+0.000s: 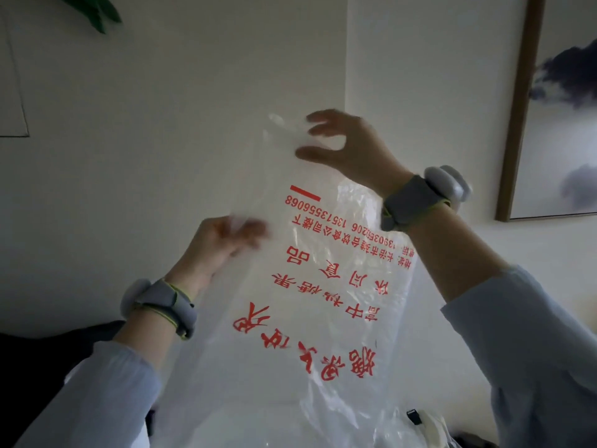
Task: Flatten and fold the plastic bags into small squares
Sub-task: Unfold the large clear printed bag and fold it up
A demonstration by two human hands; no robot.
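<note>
A clear plastic bag (pixel 310 318) with red printed characters hangs in the air in front of a white wall, its print upside down and mirrored to me. My left hand (pixel 223 244) pinches one upper edge of the bag between fingers and thumb. My right hand (pixel 342 147) is higher, at the bag's top corner, fingers curled apart with the thin film between thumb and fingers. Both wrists carry grey bands with white sensor pods. The bag's lower part drops out of view at the bottom.
A framed picture (pixel 555 108) hangs on the wall at the right. Green leaves (pixel 97 11) show at the top left. A dark surface (pixel 48 357) lies at the lower left, and more crumpled plastic (pixel 429 428) sits at the bottom right.
</note>
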